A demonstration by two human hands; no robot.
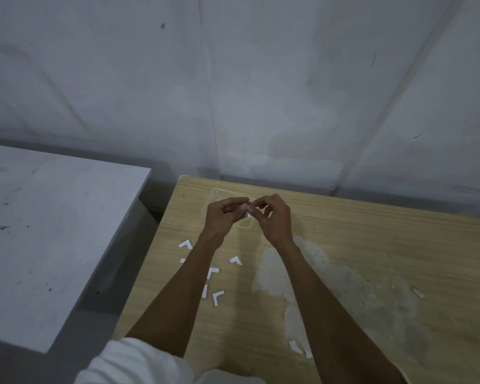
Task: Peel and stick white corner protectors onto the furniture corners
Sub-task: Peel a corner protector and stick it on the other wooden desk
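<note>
At centre frame, over the table [344,245], I hold one protector [248,213] between both hands and pick at its backing.

My left hand [222,217] and right hand [275,217] are both curled, fingertips pinching the small white piece above a clear tray [212,196]. I see none stuck yet on the table's corner or on the grey top [53,231] at left, so I judge most sticking is left. Six white L-pieces [212,272] lie lower left of my hands, one half hidden by my left arm [178,295]. I cannot tell whether they are backings or fresh protectors.
</note>
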